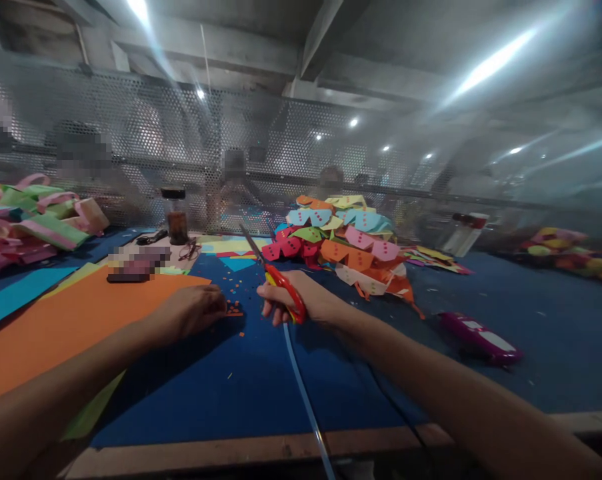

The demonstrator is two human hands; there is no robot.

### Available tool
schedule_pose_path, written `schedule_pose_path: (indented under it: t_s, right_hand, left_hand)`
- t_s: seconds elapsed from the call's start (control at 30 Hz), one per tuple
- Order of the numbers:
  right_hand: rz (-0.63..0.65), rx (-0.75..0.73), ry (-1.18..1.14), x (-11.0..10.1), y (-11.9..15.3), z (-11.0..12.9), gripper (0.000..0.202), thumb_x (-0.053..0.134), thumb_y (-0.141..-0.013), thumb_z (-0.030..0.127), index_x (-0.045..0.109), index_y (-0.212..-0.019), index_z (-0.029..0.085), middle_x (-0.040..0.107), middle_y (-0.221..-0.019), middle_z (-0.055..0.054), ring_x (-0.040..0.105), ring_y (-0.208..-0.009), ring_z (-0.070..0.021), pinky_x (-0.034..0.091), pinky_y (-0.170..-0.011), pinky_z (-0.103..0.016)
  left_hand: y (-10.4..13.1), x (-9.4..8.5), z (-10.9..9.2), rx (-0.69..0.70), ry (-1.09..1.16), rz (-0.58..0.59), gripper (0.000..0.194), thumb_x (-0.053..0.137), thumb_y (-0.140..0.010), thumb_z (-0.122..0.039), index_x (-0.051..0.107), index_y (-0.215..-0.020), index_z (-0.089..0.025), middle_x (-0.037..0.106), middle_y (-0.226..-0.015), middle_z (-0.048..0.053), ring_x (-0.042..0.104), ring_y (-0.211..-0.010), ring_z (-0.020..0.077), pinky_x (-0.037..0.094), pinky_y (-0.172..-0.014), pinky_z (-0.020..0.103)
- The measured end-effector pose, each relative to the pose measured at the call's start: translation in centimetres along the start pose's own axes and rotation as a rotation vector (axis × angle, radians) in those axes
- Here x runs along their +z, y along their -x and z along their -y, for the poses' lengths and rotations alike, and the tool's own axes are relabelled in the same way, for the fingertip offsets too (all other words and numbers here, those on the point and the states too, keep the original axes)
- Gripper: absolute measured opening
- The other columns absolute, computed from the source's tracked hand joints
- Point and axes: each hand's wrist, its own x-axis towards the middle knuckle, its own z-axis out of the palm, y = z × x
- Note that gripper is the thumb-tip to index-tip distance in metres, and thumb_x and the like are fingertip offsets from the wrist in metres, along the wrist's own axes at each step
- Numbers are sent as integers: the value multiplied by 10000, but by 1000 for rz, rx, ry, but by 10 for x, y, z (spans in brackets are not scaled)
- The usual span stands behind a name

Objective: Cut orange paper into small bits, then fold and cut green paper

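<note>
My right hand point(301, 297) grips a pair of scissors point(288, 293) by its red and yellow handles, the blades pointing up and away to the left. From beneath that hand a pale blue strip or cord point(301, 383) runs over the table's near edge. To the left, my left hand point(201, 310) rests low over the blue table, fingers curled in. At its fingertips lie small orange paper bits point(235, 310); whether the fingers pinch any is hidden. Large orange paper sheets point(105, 317) spread under and beside my left forearm.
Behind my right hand rises a pile of folded, dotted paper shapes point(351, 237). A purple handheld device point(481, 339) lies to the right. At the back left stand a dark-lidded jar point(177, 220) and a heap of paper loops point(41, 220). A perforated metal screen point(181, 147) closes off the far side.
</note>
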Motion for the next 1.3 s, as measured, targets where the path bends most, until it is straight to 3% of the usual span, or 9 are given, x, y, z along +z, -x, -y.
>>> schedule_pose_path:
  t_s: [0.13, 0.17, 0.33, 0.47, 0.77, 0.93, 1.07, 1.13, 1.3]
  right_hand:
    - [-276, 43, 630, -12, -11, -6, 308, 631, -821, 474, 633, -828, 166, 701, -814, -58, 629, -698, -179, 380, -562, -239]
    - [-295, 65, 749, -16, -12, -9, 301, 630, -816, 475, 640, -848, 176, 702, -831, -55, 634, -725, -191, 367, -570, -243]
    - [-256, 161, 934, -27, -11, -21, 426, 534, -831, 596, 660, -894, 194, 711, -870, -68, 656, -766, -226, 359, -571, -256]
    - [-214, 121, 1000, -19, -22, -28, 468, 449, -865, 594, 678, -943, 193, 722, -934, -97, 672, -832, -257, 422, -633, -280]
    - [-206, -20, 1000, 16, -100, -21, 456, 497, -865, 504, 680, -1085, 148, 684, -1126, -159, 631, -1041, -305, 470, -817, -354]
    - [-168, -12, 927, 22, -129, -25, 373, 607, -829, 435, 710, -1005, 123, 690, -1080, -179, 624, -1042, -321, 469, -835, -371]
    - [-169, -42, 801, 19, -118, -24, 291, 647, -818, 316, 691, -1010, 101, 650, -1151, -201, 577, -1115, -320, 445, -887, -379]
    - [-150, -79, 704, 18, -103, -19, 222, 592, -858, 249, 674, -1034, 141, 645, -1174, -144, 572, -1125, -256, 437, -904, -334]
    - [60, -72, 345, 24, -64, -10, 167, 536, -921, 288, 641, -976, 170, 687, -887, -11, 633, -736, -94, 498, -695, -197]
  left_hand:
    - [1, 0, -1, -6, 5, -16, 214, 495, -908, -341, 658, -886, -204, 665, -834, 47, 601, -706, 175, 408, -619, 265]
    - [1, 0, -2, -17, 6, -27, 192, 508, -898, -322, 652, -869, -200, 661, -822, 47, 597, -697, 174, 404, -616, 265]
    - [1, -4, -7, -5, 23, -20, 174, 497, -890, -257, 653, -841, -196, 663, -853, 56, 612, -746, 186, 408, -637, 269]
    - [1, -6, -9, 9, 19, -11, 200, 477, -882, -227, 676, -886, -202, 665, -877, 61, 620, -778, 205, 415, -647, 282]
    - [-1, 3, -2, -12, 10, -53, 157, 494, -858, -196, 628, -778, -198, 665, -794, 42, 603, -697, 181, 408, -605, 275]
    - [0, -1, -3, 41, 41, -58, 193, 484, -831, -141, 663, -850, -213, 677, -826, 30, 610, -720, 163, 431, -631, 262]
    - [-2, 0, -2, 39, 32, -62, 204, 490, -857, -171, 688, -861, -217, 682, -845, 35, 611, -736, 164, 429, -636, 258]
    - [-2, 2, 0, 25, 34, -61, 199, 495, -877, -203, 691, -846, -215, 677, -852, 35, 606, -713, 158, 420, -623, 253]
    - [-1, 6, 4, 9, 81, -57, 243, 495, -915, -324, 678, -825, -192, 659, -843, 48, 611, -695, 161, 413, -616, 253]
